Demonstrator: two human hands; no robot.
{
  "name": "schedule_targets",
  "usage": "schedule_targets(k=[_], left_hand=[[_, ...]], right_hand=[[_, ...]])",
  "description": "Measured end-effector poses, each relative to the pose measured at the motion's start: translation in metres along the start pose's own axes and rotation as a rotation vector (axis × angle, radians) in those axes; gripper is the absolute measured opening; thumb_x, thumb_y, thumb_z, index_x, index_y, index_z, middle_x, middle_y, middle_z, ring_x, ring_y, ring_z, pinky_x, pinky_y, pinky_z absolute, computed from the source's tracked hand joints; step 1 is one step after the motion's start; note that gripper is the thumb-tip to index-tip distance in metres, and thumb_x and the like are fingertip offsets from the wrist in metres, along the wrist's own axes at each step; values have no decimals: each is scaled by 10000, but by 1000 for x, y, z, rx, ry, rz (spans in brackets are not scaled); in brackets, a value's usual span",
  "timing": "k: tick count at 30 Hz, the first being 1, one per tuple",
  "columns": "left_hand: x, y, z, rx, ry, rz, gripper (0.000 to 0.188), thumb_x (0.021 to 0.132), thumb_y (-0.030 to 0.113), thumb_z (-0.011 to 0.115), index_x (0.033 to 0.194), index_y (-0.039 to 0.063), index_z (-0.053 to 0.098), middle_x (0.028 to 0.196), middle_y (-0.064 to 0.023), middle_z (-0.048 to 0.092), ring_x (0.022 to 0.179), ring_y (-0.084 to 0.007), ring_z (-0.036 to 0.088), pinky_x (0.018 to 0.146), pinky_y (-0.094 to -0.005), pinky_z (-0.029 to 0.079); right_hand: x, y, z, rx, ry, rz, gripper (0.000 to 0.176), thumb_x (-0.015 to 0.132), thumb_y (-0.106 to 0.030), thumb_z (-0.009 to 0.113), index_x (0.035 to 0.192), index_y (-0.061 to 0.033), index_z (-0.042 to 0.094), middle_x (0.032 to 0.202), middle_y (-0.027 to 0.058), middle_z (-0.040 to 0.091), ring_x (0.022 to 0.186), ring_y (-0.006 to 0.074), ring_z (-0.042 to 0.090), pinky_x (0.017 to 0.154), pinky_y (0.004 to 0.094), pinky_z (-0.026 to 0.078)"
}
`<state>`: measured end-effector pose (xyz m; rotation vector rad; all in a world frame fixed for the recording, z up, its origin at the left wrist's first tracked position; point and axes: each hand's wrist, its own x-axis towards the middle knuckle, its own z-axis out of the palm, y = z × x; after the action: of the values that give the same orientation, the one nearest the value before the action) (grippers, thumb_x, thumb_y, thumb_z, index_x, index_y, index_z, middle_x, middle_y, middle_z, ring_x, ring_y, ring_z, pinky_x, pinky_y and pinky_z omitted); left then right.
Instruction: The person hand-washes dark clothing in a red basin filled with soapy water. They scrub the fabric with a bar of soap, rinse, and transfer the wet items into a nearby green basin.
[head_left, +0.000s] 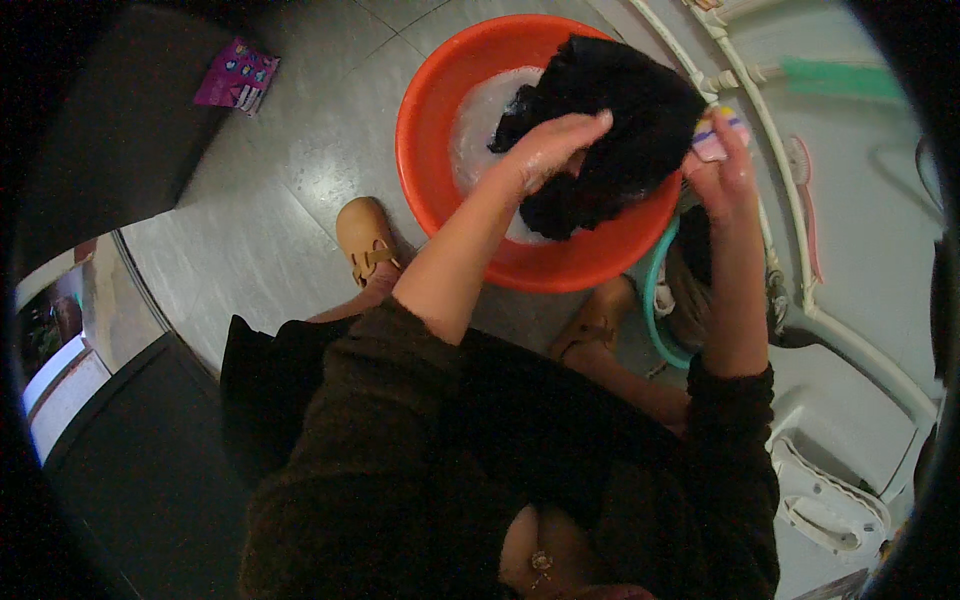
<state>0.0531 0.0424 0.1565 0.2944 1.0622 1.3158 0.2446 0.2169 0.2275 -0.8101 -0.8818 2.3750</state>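
Observation:
An orange-red plastic basin of sudsy water stands on the floor before me. A black cloth garment lies bunched in it and reaches over the right rim. My left hand rests against the middle of the garment; whether its fingers grip the fabric is unclear. At the garment's right edge, my right hand is closed around a small pink, white and yellow item with a purplish stripe. Fingers partly cover this item, so its exact kind is not clear.
A turquoise basin with dark and brownish cloth is tucked beside the orange one. White pipes and a pink long-handled brush line the right side. A purple packet lies upper left. My tan clogs flank the basin's near side.

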Motion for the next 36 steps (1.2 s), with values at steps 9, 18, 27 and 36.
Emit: schedule_targets(k=[9,18,27,36], left_hand=[[16,-33,-49,-213,99,62,90,946,97,613,993,145,554,866,-2,570,765,-144,530,644,-292,444],[18,-11,-76,-673,74,175,237,1036,191,452,1165,50,592,1157,-75,632,1038,-255,592,959,-429,492],[26,-81,-64,-878,-155,-42,314,989,79,395,1242,-11,558,1211,-172,645,1147,-291,628,972,-424,529],[1,-36,-34,74,137,99,392,1045,219,466,1378,20,524,1347,-144,587,1190,-244,593,1029,-363,490]], right_hand=[[-11,83,-37,-1198,-20,27,222,927,-254,734,1006,-141,560,915,-52,510,826,76,499,729,249,409],[-21,15,-12,-1678,271,-538,265,903,-247,737,1010,-68,574,922,83,601,777,258,609,704,381,498],[-10,145,41,-1739,58,-488,311,799,-92,712,1047,-15,543,965,211,589,897,442,587,834,498,484],[-56,155,80,-1306,-268,-29,315,827,-162,695,1052,-55,502,885,247,604,855,470,614,728,497,491]])
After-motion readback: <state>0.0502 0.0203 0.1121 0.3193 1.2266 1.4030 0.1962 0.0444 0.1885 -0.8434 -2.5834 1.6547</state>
